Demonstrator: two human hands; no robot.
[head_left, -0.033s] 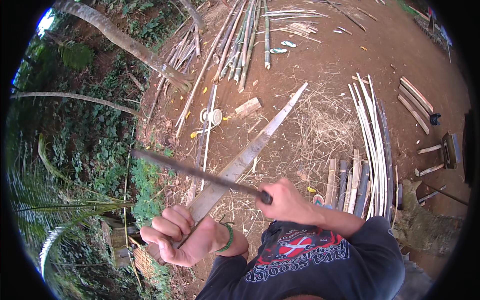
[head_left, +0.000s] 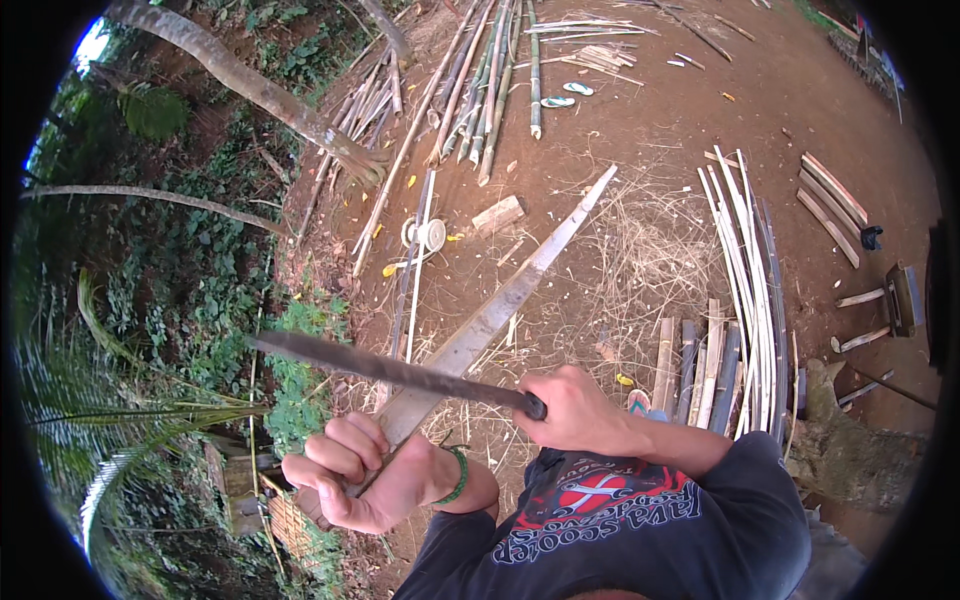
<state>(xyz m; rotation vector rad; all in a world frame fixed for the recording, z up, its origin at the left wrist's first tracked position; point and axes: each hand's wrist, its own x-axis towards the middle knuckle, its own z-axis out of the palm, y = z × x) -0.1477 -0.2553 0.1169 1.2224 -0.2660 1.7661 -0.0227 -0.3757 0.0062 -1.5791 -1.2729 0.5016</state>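
My left hand (head_left: 365, 475), with a green band at the wrist, is closed around the near end of a long split bamboo slat (head_left: 495, 318). The slat slants away up to the right and narrows to a pale far end. In my right hand (head_left: 572, 408) is the dark handle of a machete, gripped in a closed fist. The machete's dark blade (head_left: 350, 366) points left and crosses over the slat a little beyond my left hand. Whether blade and slat touch, I cannot tell.
Thin shavings (head_left: 660, 250) litter the dirt. Long pale strips (head_left: 745, 300) and short split pieces (head_left: 712, 350) lie at the right. Bamboo poles (head_left: 490, 90) are heaped at the far side, near sandals (head_left: 567, 95). A tree trunk (head_left: 240, 80) and plants border the left.
The machete's tip has dropped slightly toward me and left, and more of the blade's flat shows. My left hand and the slat look almost unmoved.
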